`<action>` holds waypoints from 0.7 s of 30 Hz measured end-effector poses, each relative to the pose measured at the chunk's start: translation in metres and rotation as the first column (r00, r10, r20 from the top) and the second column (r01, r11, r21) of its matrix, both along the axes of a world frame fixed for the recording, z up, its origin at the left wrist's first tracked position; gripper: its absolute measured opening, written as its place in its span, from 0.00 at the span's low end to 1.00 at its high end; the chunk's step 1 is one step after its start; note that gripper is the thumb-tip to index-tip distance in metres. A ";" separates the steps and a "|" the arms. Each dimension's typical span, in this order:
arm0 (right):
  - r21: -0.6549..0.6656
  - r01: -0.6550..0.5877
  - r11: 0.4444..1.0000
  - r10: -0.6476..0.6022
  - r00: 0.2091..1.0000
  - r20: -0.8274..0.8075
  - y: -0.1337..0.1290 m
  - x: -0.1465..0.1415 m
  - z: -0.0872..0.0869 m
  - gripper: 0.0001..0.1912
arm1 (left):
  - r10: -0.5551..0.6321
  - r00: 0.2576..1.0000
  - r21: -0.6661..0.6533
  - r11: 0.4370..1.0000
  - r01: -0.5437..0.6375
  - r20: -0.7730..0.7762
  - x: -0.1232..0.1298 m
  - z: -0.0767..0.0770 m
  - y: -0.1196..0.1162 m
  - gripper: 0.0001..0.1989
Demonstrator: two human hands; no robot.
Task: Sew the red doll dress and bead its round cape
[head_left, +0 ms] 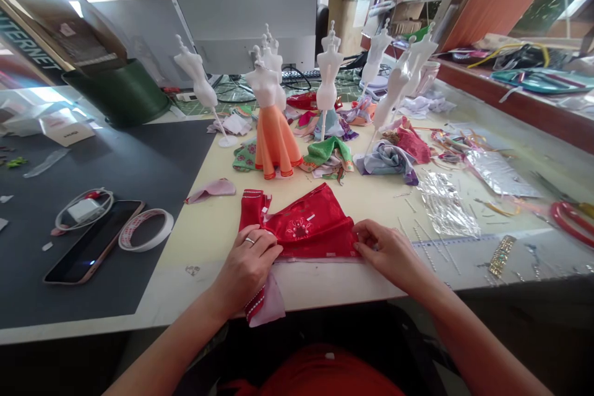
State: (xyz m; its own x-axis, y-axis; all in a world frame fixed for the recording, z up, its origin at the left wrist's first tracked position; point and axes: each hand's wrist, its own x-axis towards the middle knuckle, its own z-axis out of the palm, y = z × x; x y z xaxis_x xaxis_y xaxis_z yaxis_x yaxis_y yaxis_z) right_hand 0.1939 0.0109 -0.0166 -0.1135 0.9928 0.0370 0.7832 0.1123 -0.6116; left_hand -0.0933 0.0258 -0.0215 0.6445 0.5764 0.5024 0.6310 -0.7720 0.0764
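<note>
A small red satin garment with an embroidered flower lies on the pale table near its front edge. My left hand, with a ring on one finger, presses on the garment's left part with its fingers bent together. Below that hand hangs a trimmed strip with pale pink lining, reaching over the table edge. At the garment's lower right corner, the thumb and forefinger of my right hand pinch the red fabric. White beaded trim runs along the top of the left piece.
Small white mannequins stand behind, one in an orange skirt. Fabric scraps lie around them. To the left are a phone and tape roll; to the right, bead strands, a foil packet and red-handled scissors.
</note>
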 end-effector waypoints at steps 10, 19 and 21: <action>-0.037 -0.013 0.999 0.012 0.999 -0.029 0.000 0.002 0.004 0.07 | -0.012 1.000 -0.031 0.999 0.011 -0.029 -0.001 0.000 -0.001 0.14; -0.010 0.018 1.000 -0.019 0.996 -0.088 0.001 0.002 0.005 0.06 | 0.002 1.000 0.010 1.000 -0.002 -0.003 -0.002 0.000 -0.001 0.14; -0.002 0.029 1.000 -0.029 0.994 -0.103 0.001 0.001 0.005 0.06 | 0.009 1.000 0.024 1.000 -0.009 -0.005 -0.002 -0.001 -0.002 0.14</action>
State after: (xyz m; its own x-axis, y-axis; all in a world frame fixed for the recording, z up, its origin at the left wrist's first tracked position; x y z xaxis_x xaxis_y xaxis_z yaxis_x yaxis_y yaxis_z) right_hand 0.1951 0.0116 -0.0115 -0.0800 0.9957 0.0466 0.7187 0.0900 -0.6895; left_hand -0.0957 0.0241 -0.0223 0.6421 0.5698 0.5130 0.6380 -0.7681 0.0545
